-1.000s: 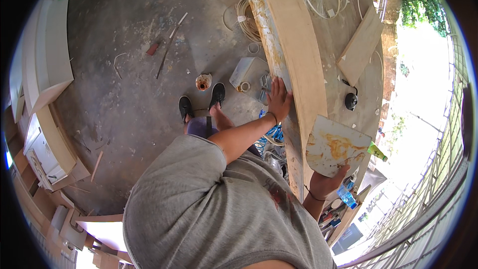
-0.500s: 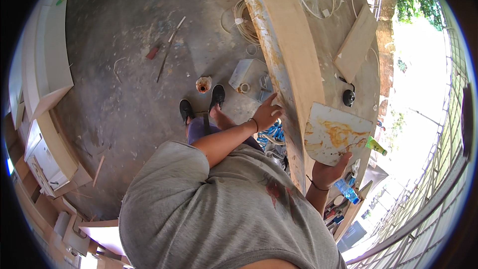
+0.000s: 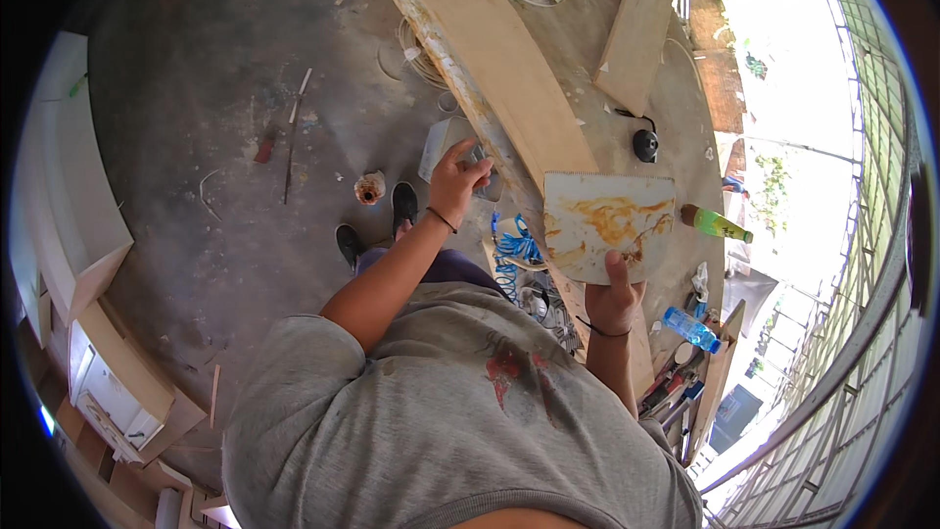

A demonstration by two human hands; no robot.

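In my right hand (image 3: 613, 302) is a flat white plate (image 3: 578, 260), smeared with orange-brown paste. The thumb lies on its face at the near edge; the other fingers are hidden behind it. My left hand (image 3: 456, 184) hangs in the air at the left side of the long wooden board, with its index finger stretched out and apart from the others. Nothing shows in it. The long pale wooden board (image 3: 509, 49) runs from the far middle down beneath the plate, its left edge stained with white and brown patches.
A green-labelled bottle (image 3: 718, 223) and a blue-labelled clear bottle (image 3: 691, 329) lie to the right. Blue coiled hose (image 3: 519, 243) sits below the left hand. A stained round container (image 3: 369, 188) stands on the floor near my shoes. Another wooden plank (image 3: 636, 34) lies far right.
The view has shifted, so the scene sits further left. My left hand has drawn away from the board's edge. The plate remains in my right hand and is turned more level.
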